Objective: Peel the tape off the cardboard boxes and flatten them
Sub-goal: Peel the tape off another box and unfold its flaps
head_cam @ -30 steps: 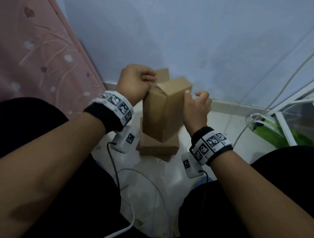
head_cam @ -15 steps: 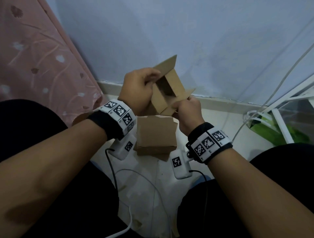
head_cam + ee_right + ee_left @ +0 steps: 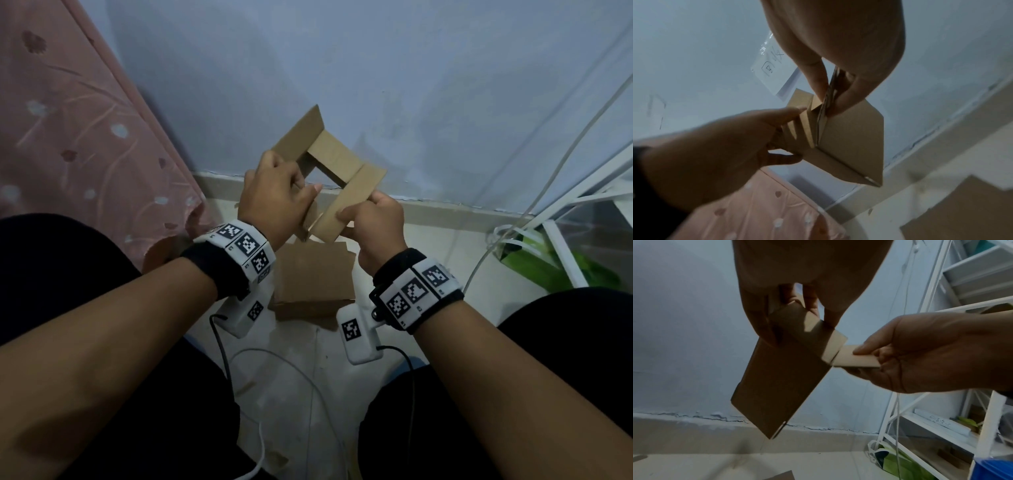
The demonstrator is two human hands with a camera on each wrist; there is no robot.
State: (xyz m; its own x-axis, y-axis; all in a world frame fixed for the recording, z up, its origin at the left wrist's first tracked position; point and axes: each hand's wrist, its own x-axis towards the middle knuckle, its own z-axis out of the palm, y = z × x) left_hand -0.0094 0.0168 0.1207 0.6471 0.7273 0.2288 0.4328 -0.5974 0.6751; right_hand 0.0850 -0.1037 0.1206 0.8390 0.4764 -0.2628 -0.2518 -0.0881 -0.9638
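A small brown cardboard box is held up in front of the wall, both ends open so I see through it. My left hand grips its left wall and flap, fingers curled over the edge. My right hand pinches the near right panel between thumb and fingers. In the left wrist view the box hangs below my left hand and the right hand pinches a pale flap. The right wrist view shows the box held by both hands. No tape shows on it.
A flat pile of cardboard lies on the pale floor under the hands. A pink flowered cloth hangs at the left. A white wire shelf with a green bag stands at the right. White cables run across the floor between my knees.
The box was upright and closed on the pile a second ago. Both hands lifted it and opened its ends, and now its walls are skewed into a slanted diamond shape.
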